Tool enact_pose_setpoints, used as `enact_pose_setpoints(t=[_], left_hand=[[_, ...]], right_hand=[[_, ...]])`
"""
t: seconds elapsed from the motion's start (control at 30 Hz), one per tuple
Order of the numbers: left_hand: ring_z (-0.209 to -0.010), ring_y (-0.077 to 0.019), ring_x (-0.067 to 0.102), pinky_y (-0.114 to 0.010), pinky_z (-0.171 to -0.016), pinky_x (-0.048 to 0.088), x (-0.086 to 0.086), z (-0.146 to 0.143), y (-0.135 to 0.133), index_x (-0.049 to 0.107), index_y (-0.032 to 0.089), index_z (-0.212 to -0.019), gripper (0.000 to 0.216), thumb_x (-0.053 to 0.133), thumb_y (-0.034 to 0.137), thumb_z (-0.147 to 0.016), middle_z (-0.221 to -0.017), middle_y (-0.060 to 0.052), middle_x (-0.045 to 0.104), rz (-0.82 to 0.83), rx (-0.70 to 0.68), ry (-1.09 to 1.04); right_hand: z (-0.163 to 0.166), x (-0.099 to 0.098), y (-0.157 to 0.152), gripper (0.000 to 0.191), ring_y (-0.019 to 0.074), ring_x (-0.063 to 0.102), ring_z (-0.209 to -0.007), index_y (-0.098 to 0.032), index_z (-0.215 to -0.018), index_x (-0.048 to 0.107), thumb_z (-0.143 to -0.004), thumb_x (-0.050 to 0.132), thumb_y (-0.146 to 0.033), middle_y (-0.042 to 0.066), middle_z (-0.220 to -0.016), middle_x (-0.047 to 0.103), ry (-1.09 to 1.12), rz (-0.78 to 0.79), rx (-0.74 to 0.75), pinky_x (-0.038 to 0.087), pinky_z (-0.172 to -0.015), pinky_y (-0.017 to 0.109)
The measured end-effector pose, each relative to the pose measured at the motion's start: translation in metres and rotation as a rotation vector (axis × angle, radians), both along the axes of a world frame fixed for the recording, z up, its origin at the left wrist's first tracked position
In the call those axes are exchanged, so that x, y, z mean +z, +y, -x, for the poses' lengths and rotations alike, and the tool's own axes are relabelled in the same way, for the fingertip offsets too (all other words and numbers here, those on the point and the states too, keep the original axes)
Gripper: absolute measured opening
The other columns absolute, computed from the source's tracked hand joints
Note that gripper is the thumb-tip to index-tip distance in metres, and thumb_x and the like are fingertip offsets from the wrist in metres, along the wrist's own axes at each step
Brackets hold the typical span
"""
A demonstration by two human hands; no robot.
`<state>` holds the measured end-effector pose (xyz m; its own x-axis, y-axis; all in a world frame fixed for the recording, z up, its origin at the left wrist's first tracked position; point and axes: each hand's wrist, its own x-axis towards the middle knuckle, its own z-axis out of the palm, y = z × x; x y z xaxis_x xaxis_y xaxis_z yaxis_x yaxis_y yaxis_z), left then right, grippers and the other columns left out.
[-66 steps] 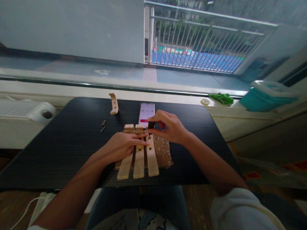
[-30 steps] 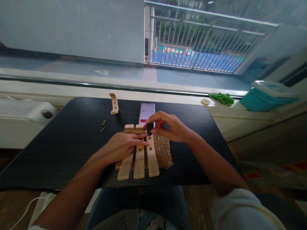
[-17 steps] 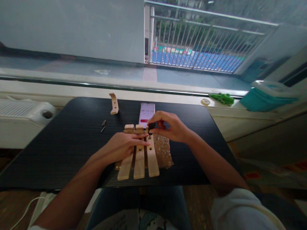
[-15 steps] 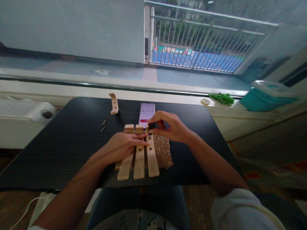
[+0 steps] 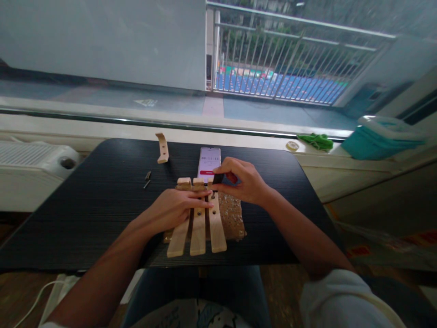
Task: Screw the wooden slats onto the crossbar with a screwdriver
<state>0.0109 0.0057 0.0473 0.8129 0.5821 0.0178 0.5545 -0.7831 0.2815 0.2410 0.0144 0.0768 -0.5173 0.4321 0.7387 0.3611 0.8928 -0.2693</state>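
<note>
Three pale wooden hooks (image 5: 218,231), curved at the far end, lie side by side across a wooden crossbar (image 5: 183,187). They rest over a brown slab in clear wrap (image 5: 235,223). My left hand (image 5: 174,207) lies flat on the hooks, fingers stretched towards the right-hand one, holding nothing. Between thumb and fingers of my right hand (image 5: 246,182) is a short black-handled screwdriver (image 5: 217,178). Its tip meets the upper hole of the right-hand hook, where a screw head seems to sit. Dark holes show lower on the middle and right hooks.
Another wooden hook (image 5: 163,149) stands at the back left of the black table (image 5: 112,205). Several small metal screws (image 5: 147,176) lie nearer. Behind the hooks is a phone (image 5: 210,159) showing a timer. The sill holds a tape roll (image 5: 292,146) and green cloth (image 5: 317,140).
My right hand has turned slightly, and the black handle now leans a little further right. My left hand and the hooks stay in place.
</note>
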Motion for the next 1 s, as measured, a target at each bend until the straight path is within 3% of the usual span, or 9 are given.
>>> enact_pose_setpoints(t=[0.47,0.73,1.0], left_hand=[[-0.119,-0.0197,0.061,-0.033,-0.099,0.049,0.000,-0.001,0.000,0.068,0.035,-0.118,0.055,0.047,0.002,-0.079,-0.137,0.005,0.054,-0.036,-0.012,0.019],[-0.118,-0.0202,0.061,-0.033,-0.098,0.049,0.005,-0.002,-0.001,0.066,0.036,-0.120,0.057,0.048,0.002,-0.078,-0.137,0.005,0.054,-0.021,-0.002,0.048],[-0.121,-0.0186,0.059,-0.032,-0.102,0.047,0.003,-0.001,0.000,0.066,0.036,-0.120,0.055,0.047,0.003,-0.080,-0.138,0.005,0.054,-0.016,-0.016,0.022]], right_hand=[[0.002,-0.001,-0.002,0.024,0.0044,0.039,-0.051,-0.017,-0.097,0.054,-0.083,0.068,-0.031,-0.006,-0.070,0.052,-0.010,-0.002,-0.074,0.037,-0.051,0.019],[0.000,0.002,-0.001,0.020,0.0041,0.041,-0.054,-0.017,-0.098,0.055,-0.085,0.065,-0.030,-0.004,-0.074,0.054,-0.013,0.010,0.009,0.038,-0.051,0.019],[-0.007,0.009,-0.001,0.021,0.0061,0.051,-0.063,-0.015,-0.109,0.055,-0.088,0.057,-0.015,0.005,-0.094,0.063,-0.076,0.202,0.141,0.045,-0.057,0.020]])
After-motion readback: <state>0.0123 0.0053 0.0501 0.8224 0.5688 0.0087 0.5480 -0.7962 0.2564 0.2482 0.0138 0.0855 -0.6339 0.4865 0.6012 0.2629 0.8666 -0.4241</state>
